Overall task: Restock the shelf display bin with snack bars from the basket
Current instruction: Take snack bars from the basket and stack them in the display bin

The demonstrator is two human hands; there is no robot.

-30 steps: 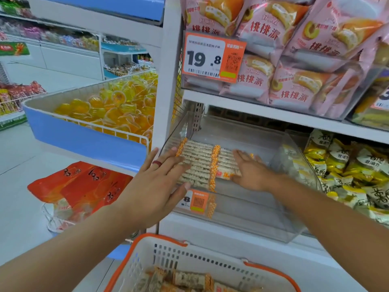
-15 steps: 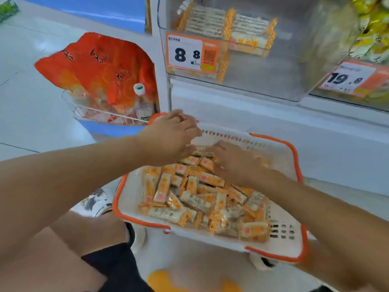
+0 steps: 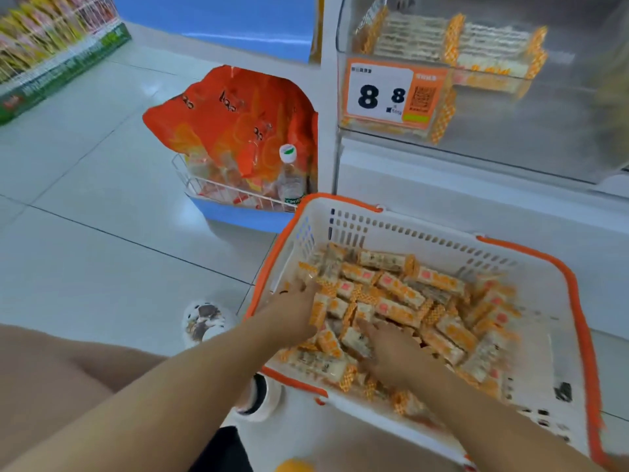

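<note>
Lower right of the frame, a white basket (image 3: pixel 531 264) with orange rim holds a heap of snack bars (image 3: pixel 401 301). The left hand (image 3: pixel 292 315) and right hand (image 3: pixel 394 352) both reach into the heap, fingers blurred, perhaps gathering bars. Upper right, the clear display bin (image 3: pixel 510 131) holds neat rows behind a price tag (image 3: pixel 388 92).

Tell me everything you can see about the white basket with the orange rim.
The basket looks like white plastic, with slotted walls and an orange rim. It sits low in front of the shelf unit, below the clear display bin, and appears tilted toward the camera. Many snack bars in orange-and-white wrappers lie loosely heaped inside it, pointing every way. The left hand reaches over its left rim into the bars; the right hand rests on the heap. What it stands on is hidden.
</note>
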